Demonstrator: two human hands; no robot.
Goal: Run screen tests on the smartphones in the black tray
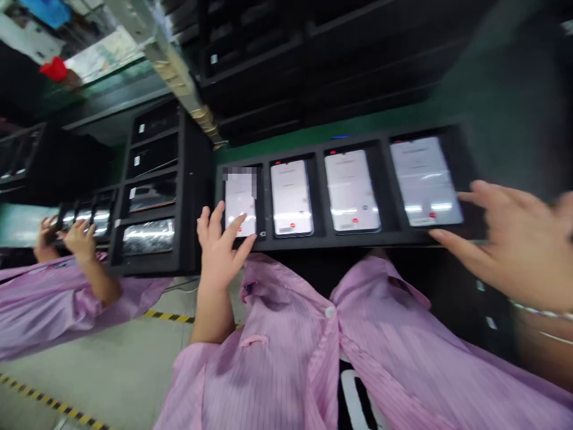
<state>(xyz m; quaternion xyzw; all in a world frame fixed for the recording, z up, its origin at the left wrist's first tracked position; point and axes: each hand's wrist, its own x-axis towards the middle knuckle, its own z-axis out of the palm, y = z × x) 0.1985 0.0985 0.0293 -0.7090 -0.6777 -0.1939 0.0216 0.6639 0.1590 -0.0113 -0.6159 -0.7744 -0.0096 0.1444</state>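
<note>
Fingers (213, 230) of the left hand (219, 257) spread against the leftmost of four lit white-screened smartphones (240, 203) in a long black plastic tray (394, 239), right hand (510, 245) spread at that tray's far end beside the rightmost phone (425, 182).

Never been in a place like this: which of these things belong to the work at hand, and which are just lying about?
Part of the work: left hand on the leftmost phone; right hand by the rightmost phone; black tray holding four phones.

Just nearby: black slotted rack; co-worker's hands; yellow-and-black floor tape.
</note>
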